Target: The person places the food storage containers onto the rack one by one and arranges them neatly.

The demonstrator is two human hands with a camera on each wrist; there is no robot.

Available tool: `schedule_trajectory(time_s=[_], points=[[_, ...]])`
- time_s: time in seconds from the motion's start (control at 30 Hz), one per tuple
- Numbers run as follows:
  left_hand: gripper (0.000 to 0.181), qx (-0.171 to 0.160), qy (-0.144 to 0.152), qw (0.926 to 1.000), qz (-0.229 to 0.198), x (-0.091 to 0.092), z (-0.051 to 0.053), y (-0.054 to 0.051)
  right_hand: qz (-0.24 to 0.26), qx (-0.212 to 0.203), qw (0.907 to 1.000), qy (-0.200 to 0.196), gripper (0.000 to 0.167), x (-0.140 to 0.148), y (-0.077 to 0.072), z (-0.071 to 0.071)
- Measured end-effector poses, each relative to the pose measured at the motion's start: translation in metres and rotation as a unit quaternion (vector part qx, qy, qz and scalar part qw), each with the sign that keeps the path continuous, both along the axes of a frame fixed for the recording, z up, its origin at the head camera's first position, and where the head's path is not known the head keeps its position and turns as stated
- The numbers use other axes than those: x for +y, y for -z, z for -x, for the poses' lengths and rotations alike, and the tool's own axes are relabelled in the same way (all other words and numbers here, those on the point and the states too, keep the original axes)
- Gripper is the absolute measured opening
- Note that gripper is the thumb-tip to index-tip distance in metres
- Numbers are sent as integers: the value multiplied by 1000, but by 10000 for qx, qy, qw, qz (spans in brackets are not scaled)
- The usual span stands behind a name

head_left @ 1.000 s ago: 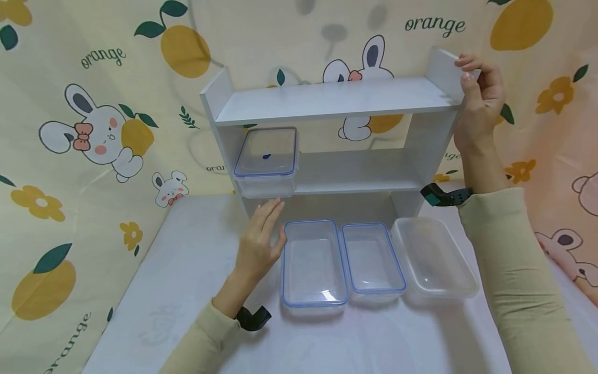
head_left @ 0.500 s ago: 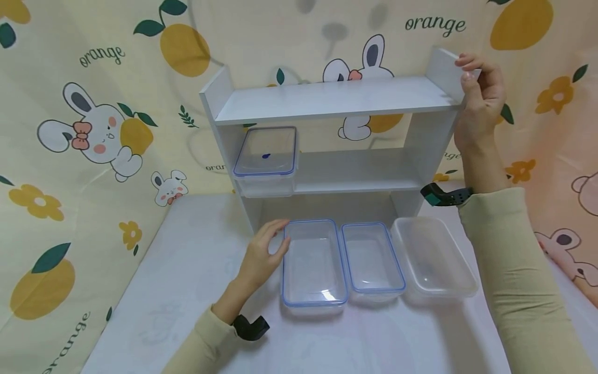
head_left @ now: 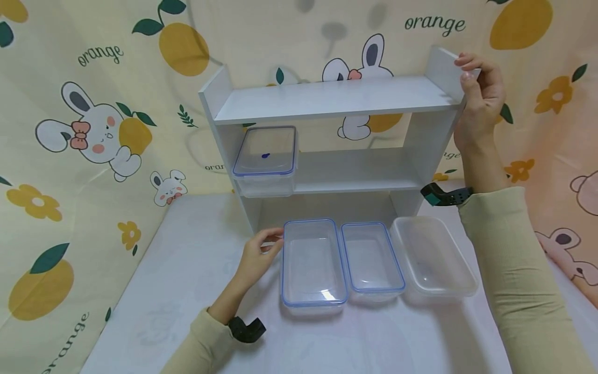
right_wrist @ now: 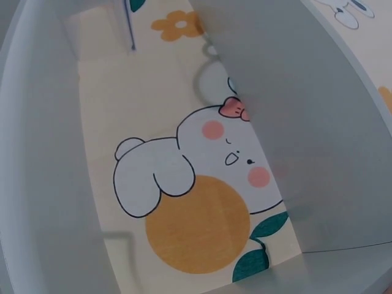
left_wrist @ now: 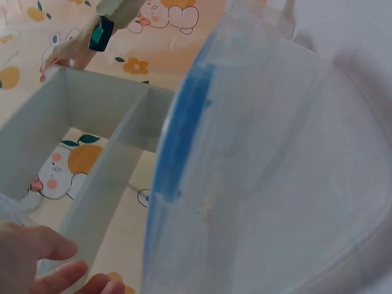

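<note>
Patterned backdrop (head_left: 280, 36), cream with rabbits, oranges and "orange" lettering, hangs behind the white shelf (head_left: 336, 96); white table (head_left: 187, 270) is under the shelf and spreads out in front of it; shelf stands upright, side panels rising above its top board, one middle board below that.

Large blue-rimmed box (head_left: 314, 262), clear, sits on the table in front of the shelf, left of the shelf's centre; clear container (head_left: 434, 257), no blue rim, sits in front of the shelf's right end; lidded box (head_left: 264, 161), clear with a blue-edged top, is on the shelf's middle board, at the left end; small blue-rimmed box (head_left: 372, 257) is in front of the shelf, right of its centre, between the large one and the container.

Right hand (head_left: 482, 98) is at the top of the shelf's right side panel; thumb and fingers clamped round that panel's front edge; left hand (head_left: 256, 255) is in front of the shelf's lower left corner, thumb and fingers apart, nothing gripped, tips at the large box's left rim; can't tell if they touch it.

Right wrist device (head_left: 446, 196), black, is in front of the shelf's right side; left wrist device (head_left: 246, 330), also black, is well forward of the shelf's left end; dark blue mark (head_left: 266, 156) shows on top of the shelf's lidded box.
</note>
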State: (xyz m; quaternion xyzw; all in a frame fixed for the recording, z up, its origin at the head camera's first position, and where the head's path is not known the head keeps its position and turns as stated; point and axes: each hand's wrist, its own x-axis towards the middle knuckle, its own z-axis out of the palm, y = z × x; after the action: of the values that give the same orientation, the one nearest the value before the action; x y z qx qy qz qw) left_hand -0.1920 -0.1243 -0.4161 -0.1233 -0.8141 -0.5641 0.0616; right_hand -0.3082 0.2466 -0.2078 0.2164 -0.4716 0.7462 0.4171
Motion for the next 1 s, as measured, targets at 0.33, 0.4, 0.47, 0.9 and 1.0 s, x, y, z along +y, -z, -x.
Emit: schedule_trajectory(time_s=[0.33,0.4,0.47,0.9,1.0], points=[[31,-837,-246,9943,-617,-5,8,18,-53,36,10000,5,13,1,0,1],[31,-937,-256,9930,-675,-5,7,20,-48,13,10000,6,13,1,0,1],[31,-1067,-283,9913,-715,-5,7,21,-36,3,10000,4,13,2,0,2],[33,-1937,-397,9764,-863,-5,6,36,-107,19,9999,51,14,6,3,7],[33,-2076,-398,9732,-907,-5,6,37,-66,-19,10000,-9,14,5,3,6]])
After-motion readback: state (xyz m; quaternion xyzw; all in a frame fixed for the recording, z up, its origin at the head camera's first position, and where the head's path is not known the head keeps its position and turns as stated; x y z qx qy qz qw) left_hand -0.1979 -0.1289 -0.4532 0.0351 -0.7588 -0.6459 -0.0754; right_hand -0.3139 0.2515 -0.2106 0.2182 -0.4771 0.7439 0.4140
